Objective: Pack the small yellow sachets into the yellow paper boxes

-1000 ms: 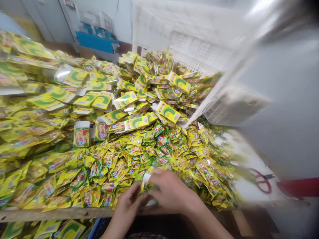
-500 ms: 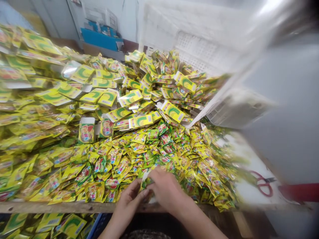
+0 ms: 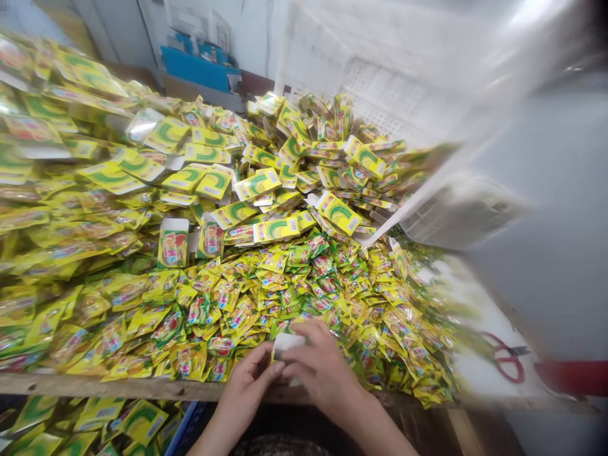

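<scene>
Presently left hand [image 3: 251,375] and right hand [image 3: 319,364] angle inward; white-flapped carton [image 3: 287,344] between, pinched by left fingers; right fingers curled alongside, grip unclear

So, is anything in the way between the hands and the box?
Nothing that I can see: the left hand holds the box, and the right hand is right up against it. The packets lie beyond, though the spots under the fingers are hidden.

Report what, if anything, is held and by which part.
A white-flapped box, by its sides: left hand on its left, right hand on its right.
</scene>
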`<state>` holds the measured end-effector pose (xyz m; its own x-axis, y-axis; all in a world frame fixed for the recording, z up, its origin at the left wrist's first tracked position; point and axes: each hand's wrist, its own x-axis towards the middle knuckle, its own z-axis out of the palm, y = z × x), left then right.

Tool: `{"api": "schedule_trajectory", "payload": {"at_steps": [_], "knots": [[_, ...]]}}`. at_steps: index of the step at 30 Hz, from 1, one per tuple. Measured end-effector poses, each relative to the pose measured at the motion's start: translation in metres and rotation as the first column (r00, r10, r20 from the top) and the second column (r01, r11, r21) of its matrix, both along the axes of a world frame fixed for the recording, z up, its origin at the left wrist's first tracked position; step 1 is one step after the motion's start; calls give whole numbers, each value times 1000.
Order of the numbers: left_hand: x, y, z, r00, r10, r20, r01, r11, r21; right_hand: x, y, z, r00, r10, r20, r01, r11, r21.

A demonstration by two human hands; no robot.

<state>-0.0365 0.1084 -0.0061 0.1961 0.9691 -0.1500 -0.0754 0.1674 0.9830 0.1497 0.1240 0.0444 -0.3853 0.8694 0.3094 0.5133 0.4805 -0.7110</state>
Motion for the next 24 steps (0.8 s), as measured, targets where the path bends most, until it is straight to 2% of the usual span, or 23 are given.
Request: {"api": "schedule_trajectory", "payload": {"at_steps": [2,3,5,6,7,9,11,13,16,18,21,24], "knots": [[-2,-2,3,999,41,1,-41,998,-41,2,-8,-5,969,-174,-176,144,975,-171],[-3,-3,6,999,43,6,-43,996,-75,2,-12,-9,938,-248,-242,171,938,-300],[-4,-4,14,998,4,55,4,989,-148,-1,-17,-20,885,-327,-332,103,833,-544],[-3,-4,18,995,-24,99,42,983,-178,-4,-19,-24,870,-336,-361,53,791,-609],[-3,-3,23,989,-43,144,71,977,-201,-8,-19,-27,863,-335,-377,34,784,-619],[-1,0,29,982,-30,188,71,974,-215,-15,-16,-28,870,-325,-371,110,861,-497],[-1,3,29,990,27,137,0,982,-191,-20,-10,-23,887,-294,-356,185,933,-308],[-2,6,23,995,101,25,-97,985,-140,-20,-5,-17,893,-241,-379,160,959,-232],[-4,8,10,982,140,-125,-145,989,-35,-17,0,-16,882,-211,-421,90,953,-288],[-5,8,6,975,129,-181,-126,992,30,-15,1,-19,870,-257,-421,114,935,-335],[-4,11,8,967,125,-222,-103,989,105,-17,2,-24,843,-337,-419,175,909,-379],[-5,15,11,955,98,-279,-35,974,222,-21,3,-28,810,-365,-458,199,907,-372]]}}
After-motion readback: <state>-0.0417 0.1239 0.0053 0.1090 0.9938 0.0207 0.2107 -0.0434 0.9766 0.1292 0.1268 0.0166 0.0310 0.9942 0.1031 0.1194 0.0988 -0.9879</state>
